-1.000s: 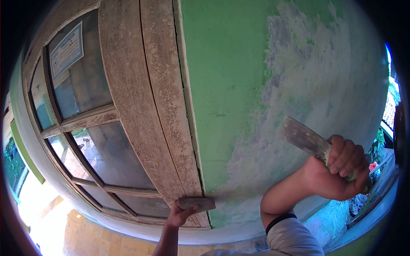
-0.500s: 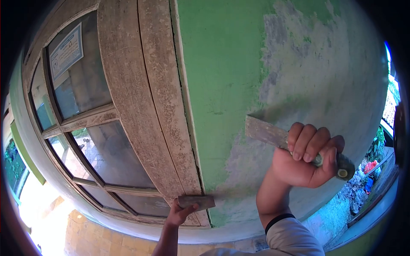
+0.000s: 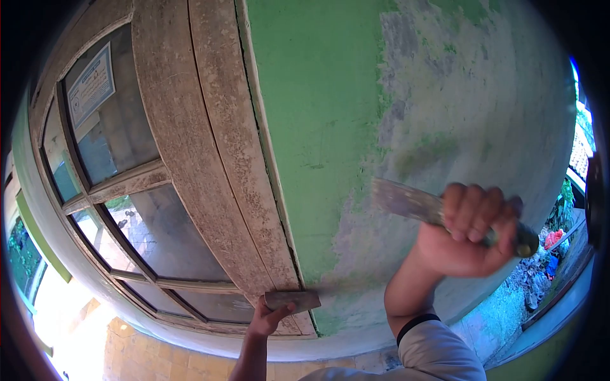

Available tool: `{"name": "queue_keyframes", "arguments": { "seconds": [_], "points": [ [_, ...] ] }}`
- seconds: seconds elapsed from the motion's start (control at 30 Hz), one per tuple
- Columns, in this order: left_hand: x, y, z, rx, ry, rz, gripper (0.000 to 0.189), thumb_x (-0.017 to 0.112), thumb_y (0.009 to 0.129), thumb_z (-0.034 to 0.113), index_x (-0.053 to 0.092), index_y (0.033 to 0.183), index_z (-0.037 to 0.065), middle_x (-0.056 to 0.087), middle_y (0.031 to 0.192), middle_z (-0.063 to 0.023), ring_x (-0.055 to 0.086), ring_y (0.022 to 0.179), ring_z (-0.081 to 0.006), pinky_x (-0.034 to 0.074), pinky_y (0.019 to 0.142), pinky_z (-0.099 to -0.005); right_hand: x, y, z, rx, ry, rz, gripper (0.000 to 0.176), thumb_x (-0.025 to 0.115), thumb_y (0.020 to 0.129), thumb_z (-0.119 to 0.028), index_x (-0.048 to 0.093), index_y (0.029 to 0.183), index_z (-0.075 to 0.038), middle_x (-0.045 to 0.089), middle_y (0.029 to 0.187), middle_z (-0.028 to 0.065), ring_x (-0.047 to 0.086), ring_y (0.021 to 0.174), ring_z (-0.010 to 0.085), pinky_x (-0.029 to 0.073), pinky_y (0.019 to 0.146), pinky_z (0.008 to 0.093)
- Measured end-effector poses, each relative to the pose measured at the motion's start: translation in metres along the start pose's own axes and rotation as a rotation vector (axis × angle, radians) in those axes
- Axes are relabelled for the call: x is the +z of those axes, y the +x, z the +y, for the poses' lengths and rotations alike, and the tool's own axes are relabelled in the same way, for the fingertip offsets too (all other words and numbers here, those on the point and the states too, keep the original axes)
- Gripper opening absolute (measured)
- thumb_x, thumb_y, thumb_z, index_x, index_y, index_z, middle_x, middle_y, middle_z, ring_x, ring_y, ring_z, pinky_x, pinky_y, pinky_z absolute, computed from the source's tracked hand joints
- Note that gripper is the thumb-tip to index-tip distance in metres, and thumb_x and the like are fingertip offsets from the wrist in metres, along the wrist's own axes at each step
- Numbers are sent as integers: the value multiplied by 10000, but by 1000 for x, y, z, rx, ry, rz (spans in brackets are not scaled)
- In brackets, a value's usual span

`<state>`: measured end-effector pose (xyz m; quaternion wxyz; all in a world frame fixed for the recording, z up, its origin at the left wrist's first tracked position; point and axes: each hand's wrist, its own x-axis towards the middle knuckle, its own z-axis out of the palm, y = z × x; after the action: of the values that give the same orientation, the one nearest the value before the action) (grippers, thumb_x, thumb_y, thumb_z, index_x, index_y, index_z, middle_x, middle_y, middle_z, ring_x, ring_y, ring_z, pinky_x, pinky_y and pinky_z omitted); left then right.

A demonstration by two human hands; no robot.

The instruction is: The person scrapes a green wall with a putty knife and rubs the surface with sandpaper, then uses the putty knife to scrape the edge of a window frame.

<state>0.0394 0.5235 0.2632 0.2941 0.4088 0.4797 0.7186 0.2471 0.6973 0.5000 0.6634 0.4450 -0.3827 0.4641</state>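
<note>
My right hand [image 3: 473, 235] is wrapped round the dark handle of a scraper with a wide, worn metal blade [image 3: 406, 200]. The blade points left in front of the wall [image 3: 318, 127], near the border between green paint and bare grey patches; whether it touches is unclear. Lower down, my left hand [image 3: 270, 316] grips a short flat blade [image 3: 293, 299] between thumb and fingers. That blade lies level by the bottom corner of the wooden frame, where frame and wall meet. Slight motion blur softens my right hand.
A weathered wooden window frame [image 3: 184, 127] with glass panes and a paper notice [image 3: 93, 86] fills the left side. Yellowish floor tiles [image 3: 152, 352] lie below. At the far right are plants and a red object [image 3: 553, 239].
My right hand and its scraper have shifted slightly to the right. The wall and window sit a little further left in view. My left hand keeps its hold.
</note>
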Motion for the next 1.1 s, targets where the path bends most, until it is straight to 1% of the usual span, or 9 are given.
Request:
{"name": "queue_keyframes", "arguments": {
  "seconds": [0.07,0.17,0.43,0.53,0.7,0.77,0.9,1.0,1.1],
  "points": [
    [0,1,1,14,12,-13,188,660,795,76,653,959,-15,662,903,-42,574,869,-111,443,794,-269,-2,1,-16,-146,29,-82,175,410,912,-177,394,755,-102,390,605,6,359,473,89,310,490,262],
    [2,-1,2,18,17,1,190,667,791,84,657,954,-13,664,900,-43,577,862,-111,445,788,-267,-5,-8,12,-21,-69,-64,173,400,919,-182,396,767,-99,393,609,6,354,466,88,314,491,261],
    [2,0,3,15,-1,8,191,665,786,70,660,956,-18,667,908,-48,584,862,-113,447,789,-268,-2,-1,-9,-132,0,-96,171,408,920,-187,406,766,-112,398,608,-3,359,465,83,322,494,253],
    [5,0,2,21,-28,13,189,663,789,73,660,955,-19,667,915,-52,584,864,-115,447,794,-271,-1,-8,28,39,26,-15,203,412,910,-207,405,730,-113,408,627,-4,380,479,90,327,495,268],
    [-3,-1,0,-24,41,6,310,674,759,103,620,1039,-18,647,1000,-75,589,950,-157,446,864,-315,2,-4,-2,-50,-52,-23,226,430,894,-208,392,692,-114,404,622,-2,381,483,92,323,494,277],
    [2,0,5,25,10,-24,176,654,799,65,655,955,-15,664,929,-49,579,883,-116,445,808,-275,1,2,-15,-163,35,-131,222,436,892,-191,390,690,-112,399,613,3,377,479,95,320,494,275],
    [2,-1,1,17,-24,-16,183,649,800,61,654,967,-14,662,941,-52,578,901,-121,443,816,-278,-3,0,15,0,-41,-64,207,439,907,-200,397,723,-116,397,605,11,370,470,95,315,492,268],
    [0,-1,2,14,1,1,176,646,803,58,654,963,-14,663,946,-55,578,905,-124,445,818,-282,0,1,0,-56,-20,-65,206,439,912,-211,399,736,-111,399,606,5,364,467,89,319,496,262],
    [0,-1,4,-29,34,-25,329,665,766,90,604,1070,-20,643,1008,-80,589,941,-160,448,863,-315,-3,2,-13,-119,32,-107,199,437,913,-206,404,742,-109,395,600,2,362,467,86,321,508,260]
  ]
}}
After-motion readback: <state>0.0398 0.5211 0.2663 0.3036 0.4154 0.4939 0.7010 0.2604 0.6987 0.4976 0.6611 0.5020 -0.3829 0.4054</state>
